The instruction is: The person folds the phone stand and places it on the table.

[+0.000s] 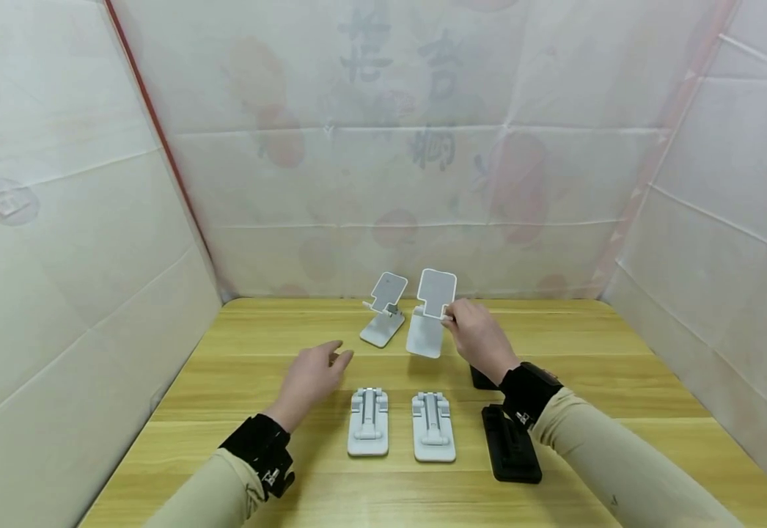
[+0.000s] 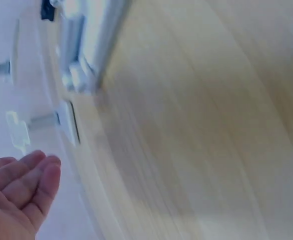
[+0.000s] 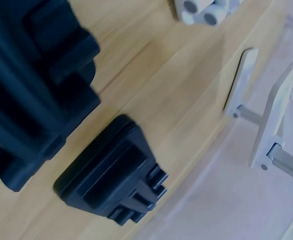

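Note:
An unfolded white phone stand (image 1: 426, 336) hangs just above the table toward the back, its grey-faced plate tilted up. My right hand (image 1: 484, 342) grips it by the right side near the hinge; its base (image 3: 274, 112) is off the wood in the right wrist view. To its left, another unfolded white phone stand (image 1: 381, 330) rests on the table. My left hand (image 1: 311, 378) hovers left of the stands, fingers loosely bent, holding nothing; the left wrist view shows its fingers (image 2: 24, 182) apart from everything. Two folded white phone stands (image 1: 368, 438) (image 1: 433, 447) lie in front.
A folded black phone stand (image 1: 512, 456) lies front right, below my right forearm. Behind it a second black stand (image 3: 111, 172) is partly hidden by the wrist in the head view. The wooden table (image 1: 258, 326) meets cloth-covered walls (image 1: 383, 183) at the back and sides.

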The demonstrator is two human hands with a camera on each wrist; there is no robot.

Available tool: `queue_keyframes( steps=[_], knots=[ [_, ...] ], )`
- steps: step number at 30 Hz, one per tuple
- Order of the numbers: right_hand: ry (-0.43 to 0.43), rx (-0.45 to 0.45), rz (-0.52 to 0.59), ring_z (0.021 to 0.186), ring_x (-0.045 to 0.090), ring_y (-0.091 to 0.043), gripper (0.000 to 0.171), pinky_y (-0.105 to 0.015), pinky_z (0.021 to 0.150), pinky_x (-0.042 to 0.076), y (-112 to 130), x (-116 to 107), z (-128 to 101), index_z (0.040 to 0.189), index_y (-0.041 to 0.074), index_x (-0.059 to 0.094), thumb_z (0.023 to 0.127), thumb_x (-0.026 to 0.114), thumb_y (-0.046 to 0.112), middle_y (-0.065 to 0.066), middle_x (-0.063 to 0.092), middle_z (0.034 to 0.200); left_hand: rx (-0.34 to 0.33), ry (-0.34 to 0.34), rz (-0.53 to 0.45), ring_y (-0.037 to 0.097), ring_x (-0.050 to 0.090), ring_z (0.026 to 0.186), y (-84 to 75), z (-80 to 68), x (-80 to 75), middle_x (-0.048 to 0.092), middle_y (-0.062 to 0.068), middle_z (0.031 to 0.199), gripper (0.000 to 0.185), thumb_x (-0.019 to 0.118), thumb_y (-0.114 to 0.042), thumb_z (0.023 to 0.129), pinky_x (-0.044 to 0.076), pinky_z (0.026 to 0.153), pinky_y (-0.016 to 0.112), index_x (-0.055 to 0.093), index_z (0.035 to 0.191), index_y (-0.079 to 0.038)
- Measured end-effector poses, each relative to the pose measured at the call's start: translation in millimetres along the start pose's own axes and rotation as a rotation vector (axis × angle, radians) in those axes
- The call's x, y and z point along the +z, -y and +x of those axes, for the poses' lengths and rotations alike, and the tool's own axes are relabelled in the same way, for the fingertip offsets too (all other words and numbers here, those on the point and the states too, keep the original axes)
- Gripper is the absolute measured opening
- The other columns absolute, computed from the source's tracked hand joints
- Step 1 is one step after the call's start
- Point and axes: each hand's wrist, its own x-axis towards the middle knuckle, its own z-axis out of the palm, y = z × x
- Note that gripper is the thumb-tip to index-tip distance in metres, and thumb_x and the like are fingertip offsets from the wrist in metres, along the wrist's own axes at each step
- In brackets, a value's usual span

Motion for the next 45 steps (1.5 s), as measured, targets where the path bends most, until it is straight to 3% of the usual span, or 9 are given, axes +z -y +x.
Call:
queue_keyframes(
  steps=[3, 9, 12, 15, 19, 24, 32, 37, 45],
  knots=[
    [-0.027, -0.035, 0.003, 0.076, 0.053, -0.023, 0.017, -0.037, 0.066, 0.047, 7, -2, 3, 0.099, -0.001, 0.059, 0.092, 0.074, 0.001, -0.011, 0.06, 0.088, -0.042, 0.049, -0.194, 0.034, 0.07, 0.111, -11.3, 5.8, 8.7, 0.068, 0.02, 0.128, 0.056, 0.056, -0.04, 0.106, 0.059, 0.095, 0.049, 0.055, 0.145, 0.001],
    [-0.061, -0.11, 0.02, 0.076, 0.052, -0.022, 0.019, -0.038, 0.07, 0.051, 22, -5, 9, 0.098, -0.001, 0.06, 0.089, 0.077, 0.0, -0.01, 0.06, 0.089, -0.166, 0.235, -0.657, 0.04, 0.065, 0.119, -23.9, 13.5, 22.1, 0.053, 0.028, 0.145, 0.07, 0.057, -0.04, 0.106, 0.062, 0.091, 0.043, 0.035, 0.156, 0.003],
    [-0.057, -0.135, 0.029, 0.076, 0.052, -0.021, 0.02, -0.038, 0.07, 0.051, 30, -6, 11, 0.098, 0.0, 0.06, 0.088, 0.077, 0.001, -0.009, 0.06, 0.089, -0.189, 0.285, -0.797, 0.042, 0.062, 0.123, -26.8, 14.9, 26.2, 0.05, 0.031, 0.148, 0.073, 0.058, -0.035, 0.105, 0.061, 0.094, 0.044, 0.03, 0.156, 0.008],
    [-0.034, -0.16, 0.031, 0.078, 0.054, -0.021, 0.021, -0.038, 0.072, 0.052, 36, -7, 12, 0.1, 0.001, 0.059, 0.089, 0.077, 0.003, -0.007, 0.06, 0.09, -0.192, 0.295, -0.875, 0.043, 0.066, 0.117, -29.0, 15.6, 28.0, 0.057, 0.031, 0.139, 0.064, 0.062, -0.026, 0.104, 0.061, 0.093, 0.044, 0.038, 0.151, 0.01],
    [0.008, -0.174, 0.047, 0.08, 0.056, -0.021, 0.022, -0.037, 0.075, 0.053, 41, -9, 13, 0.103, 0.002, 0.058, 0.091, 0.076, 0.004, -0.006, 0.059, 0.093, -0.186, 0.296, -0.957, 0.039, 0.072, 0.103, -32.0, 17.4, 28.1, 0.064, 0.029, 0.127, 0.049, 0.066, -0.01, 0.099, 0.062, 0.089, 0.041, 0.053, 0.142, 0.009],
    [0.045, -0.095, 0.192, 0.081, 0.055, -0.017, 0.019, -0.03, 0.068, 0.051, 41, -11, 14, 0.103, 0.005, 0.059, 0.092, 0.075, 0.004, -0.004, 0.06, 0.094, -0.183, 0.309, -1.0, 0.033, 0.073, 0.1, -35.3, 18.7, 26.9, 0.061, 0.03, 0.129, 0.047, 0.066, -0.001, 0.096, 0.063, 0.087, 0.038, 0.053, 0.139, 0.012],
    [0.161, 0.11, 0.556, 0.081, 0.059, -0.009, 0.012, -0.026, 0.067, 0.052, 40, -16, 12, 0.11, 0.009, 0.064, 0.099, 0.068, 0.01, 0.004, 0.064, 0.094, -0.229, 0.282, -1.012, 0.036, 0.072, 0.102, -37.7, 16.9, 24.8, 0.062, 0.031, 0.128, 0.045, 0.063, 0.005, 0.096, 0.063, 0.086, 0.038, 0.052, 0.139, 0.013],
    [0.222, 0.238, 0.694, 0.084, 0.065, -0.015, 0.013, -0.031, 0.072, 0.056, 39, -19, 13, 0.112, 0.011, 0.064, 0.102, 0.065, 0.02, -0.002, 0.069, 0.094, -0.258, 0.269, -1.029, 0.037, 0.071, 0.104, -39.2, 15.3, 23.4, 0.059, 0.033, 0.131, 0.048, 0.063, 0.007, 0.095, 0.063, 0.087, 0.038, 0.05, 0.14, 0.013],
    [0.304, 0.529, 0.872, 0.088, 0.068, -0.028, 0.028, -0.039, 0.087, 0.055, 29, -23, 18, 0.116, 0.009, 0.065, 0.104, 0.061, 0.034, -0.011, 0.069, 0.091, -0.262, 0.246, -0.998, 0.036, 0.071, 0.102, -37.8, 13.7, 22.7, 0.059, 0.034, 0.129, 0.048, 0.063, 0.008, 0.094, 0.064, 0.086, 0.04, 0.051, 0.14, 0.013]
  ],
)
